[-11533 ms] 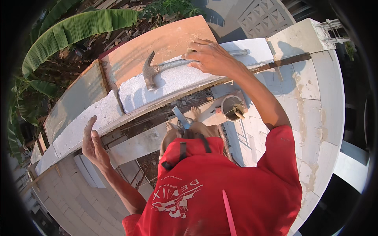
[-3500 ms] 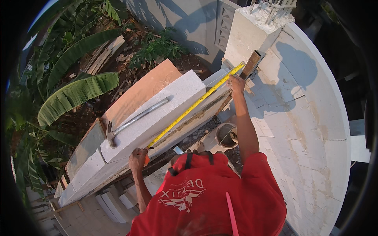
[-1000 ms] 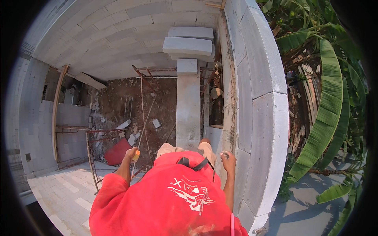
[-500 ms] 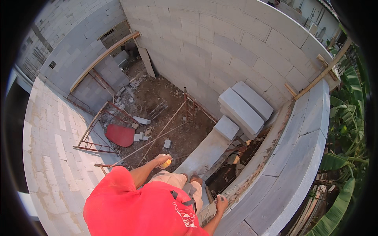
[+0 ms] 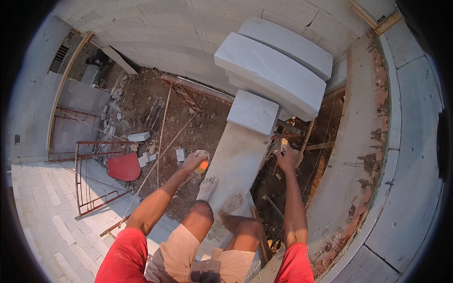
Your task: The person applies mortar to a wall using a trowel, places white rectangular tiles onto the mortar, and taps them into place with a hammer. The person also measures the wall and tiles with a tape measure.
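Observation:
My left hand [image 5: 191,162] is closed around a small, pale container-like thing with an orange part [image 5: 203,166]; its exact kind is unclear. It is held out over the dirt floor, left of the plank. Between the fingertips of my right hand [image 5: 286,159] is a small pale-yellow piece [image 5: 284,142], too small to name. That hand is over the gap right of the plank. My bare feet rest on the pale, dusty plank [image 5: 238,155]. Beyond both hands, a small white block [image 5: 253,112] lies on the plank's far end.
Large white blocks [image 5: 271,75] are stacked beyond the small one. A block wall [image 5: 410,198] with a mortar-stained ledge [image 5: 344,174] runs along the right. Rusty scaffold frames [image 5: 78,181], a red sheet [image 5: 123,166] and rubble are on the ground below, left.
My view has tilted down and swung right. Both hands have moved forward, and the right hand has risen from beside the ledge to over the gap. Both arms are more outstretched.

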{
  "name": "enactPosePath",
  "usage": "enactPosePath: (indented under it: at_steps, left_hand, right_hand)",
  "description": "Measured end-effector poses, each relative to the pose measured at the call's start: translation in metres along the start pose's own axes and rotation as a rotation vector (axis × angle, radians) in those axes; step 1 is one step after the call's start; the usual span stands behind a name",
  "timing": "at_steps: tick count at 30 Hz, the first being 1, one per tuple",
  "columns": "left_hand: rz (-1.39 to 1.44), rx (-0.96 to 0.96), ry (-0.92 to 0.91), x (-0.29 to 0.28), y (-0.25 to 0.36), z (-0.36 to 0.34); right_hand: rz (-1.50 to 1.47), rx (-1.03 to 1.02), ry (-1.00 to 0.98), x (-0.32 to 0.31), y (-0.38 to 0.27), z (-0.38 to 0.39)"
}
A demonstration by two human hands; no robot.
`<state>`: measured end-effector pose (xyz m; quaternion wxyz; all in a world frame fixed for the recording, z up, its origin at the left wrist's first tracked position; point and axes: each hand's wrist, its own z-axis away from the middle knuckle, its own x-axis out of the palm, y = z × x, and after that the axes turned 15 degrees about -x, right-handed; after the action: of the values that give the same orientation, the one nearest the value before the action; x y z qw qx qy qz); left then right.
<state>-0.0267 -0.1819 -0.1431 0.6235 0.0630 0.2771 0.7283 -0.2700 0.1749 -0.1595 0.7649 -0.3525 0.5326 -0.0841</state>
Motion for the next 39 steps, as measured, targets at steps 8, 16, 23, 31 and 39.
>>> enactPosePath:
  at_steps: [8,16,23,31,39]
  left_hand:
    - [0.339,0.058,-0.297,0.082,0.011,-0.242]
    - [0.458,0.167,-0.405,0.112,0.048,-0.259]
    - [-0.095,0.147,-0.461,0.072,0.097,-0.276]
    - [-1.098,0.297,-0.622,0.199,0.173,-0.252]
    - [-1.103,0.859,-0.602,0.217,0.114,-0.176]
  right_hand:
    - [0.287,-0.357,0.014,0.092,0.043,-0.237]
    - [0.404,-0.279,-0.041,0.13,0.065,-0.247]
    - [0.299,0.032,-0.064,0.178,0.07,-0.031]
    - [-0.281,0.07,-0.361,0.278,0.037,0.113]
    - [-0.389,-0.265,-0.206,0.227,0.016,0.134]
